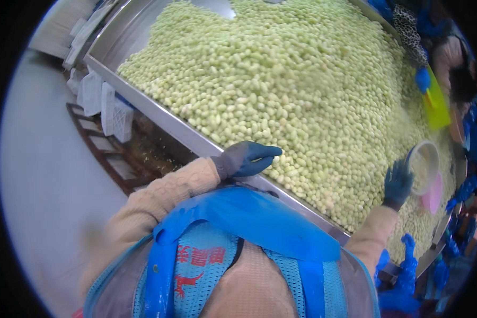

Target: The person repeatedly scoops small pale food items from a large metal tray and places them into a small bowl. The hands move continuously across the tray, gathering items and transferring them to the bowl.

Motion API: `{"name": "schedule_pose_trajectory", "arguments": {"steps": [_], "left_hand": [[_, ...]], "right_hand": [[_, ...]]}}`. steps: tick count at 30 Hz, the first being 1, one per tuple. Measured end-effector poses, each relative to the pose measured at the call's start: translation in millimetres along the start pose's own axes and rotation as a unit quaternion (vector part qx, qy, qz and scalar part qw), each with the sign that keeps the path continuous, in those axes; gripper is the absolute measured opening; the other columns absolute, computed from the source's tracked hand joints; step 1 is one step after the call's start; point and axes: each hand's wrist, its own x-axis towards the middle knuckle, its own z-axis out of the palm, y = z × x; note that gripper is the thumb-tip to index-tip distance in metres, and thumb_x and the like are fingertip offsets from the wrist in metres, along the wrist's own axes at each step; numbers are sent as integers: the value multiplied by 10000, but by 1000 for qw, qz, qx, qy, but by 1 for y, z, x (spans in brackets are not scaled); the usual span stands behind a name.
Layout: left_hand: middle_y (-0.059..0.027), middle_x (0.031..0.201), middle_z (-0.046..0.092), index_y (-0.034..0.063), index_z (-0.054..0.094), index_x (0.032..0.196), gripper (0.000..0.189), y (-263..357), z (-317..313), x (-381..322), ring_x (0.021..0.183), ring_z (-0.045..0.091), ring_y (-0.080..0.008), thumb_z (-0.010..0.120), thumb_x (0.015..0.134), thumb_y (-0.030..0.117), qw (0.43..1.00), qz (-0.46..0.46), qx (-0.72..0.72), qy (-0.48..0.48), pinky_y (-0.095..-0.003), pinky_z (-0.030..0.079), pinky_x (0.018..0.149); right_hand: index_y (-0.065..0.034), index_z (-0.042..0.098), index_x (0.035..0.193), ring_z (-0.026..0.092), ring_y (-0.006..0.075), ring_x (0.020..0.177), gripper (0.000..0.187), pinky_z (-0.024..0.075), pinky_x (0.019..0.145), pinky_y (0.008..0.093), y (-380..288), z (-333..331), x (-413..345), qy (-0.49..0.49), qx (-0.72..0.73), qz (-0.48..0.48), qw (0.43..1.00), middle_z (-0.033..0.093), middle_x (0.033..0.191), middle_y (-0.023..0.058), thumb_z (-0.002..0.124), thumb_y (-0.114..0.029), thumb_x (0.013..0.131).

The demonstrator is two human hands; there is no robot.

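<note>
A broad heap of small pale-green oval pieces (286,95), like beans or nuts, covers the metal-rimmed table before me. My left hand (251,159), in a dark blue glove, lies over the near rim. Its fingertips reach the heap's edge, a small gap shows between thumb and fingers, and no object is visible in it. Farther right, my gloved right hand (398,183) reaches over the heap with fingers apart, against the side of a tilted round pale bowl (434,157). Whether it grips that bowl is not clear. Just beyond sits a pink bowl (433,194).
The table's metal rim (151,104) runs diagonally in front of me. White plastic crates (122,119) and a brown metal frame (93,147) stand below at left. Across the heap, a co-worker's blue-gloved hand (423,80) is by a yellow-green sheet (437,105). Blue-sleeved co-workers crowd the right.
</note>
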Motion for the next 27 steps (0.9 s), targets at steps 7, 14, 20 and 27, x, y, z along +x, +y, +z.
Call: {"name": "schedule_pose_trajectory", "arguments": {"steps": [7,14,20,27], "left_hand": [[-189,1165,723,93,651,1382,468,-22,-72,17,1046,705,-389,705,918,97,939,234,220,126,-489,573,932],[-155,1633,452,170,503,1567,776,-73,-63,60,1516,402,-398,743,889,461,906,307,282,-77,-605,281,1249],[-140,1618,470,175,520,1547,737,-77,-16,108,1533,391,-364,734,905,469,907,351,201,-113,-610,260,1256],[-161,1569,511,193,563,1514,700,-3,159,199,1518,367,-438,719,896,482,943,307,126,27,-697,177,1237]], "right_hand": [[52,608,1435,574,255,1369,447,434,1174,386,105,141,-157,40,-396,24,917,623,1476,142,519,-242,1110],[28,720,1221,668,398,1191,293,515,1047,465,127,169,-220,-24,-735,-231,637,705,1279,253,639,-41,948],[23,737,1188,679,401,1163,277,524,1027,472,136,170,-221,35,-750,-227,620,723,1256,241,656,-33,928],[19,745,1174,688,397,1140,263,524,1023,470,130,177,-221,68,-754,-213,617,738,1231,223,656,-63,941]]}}
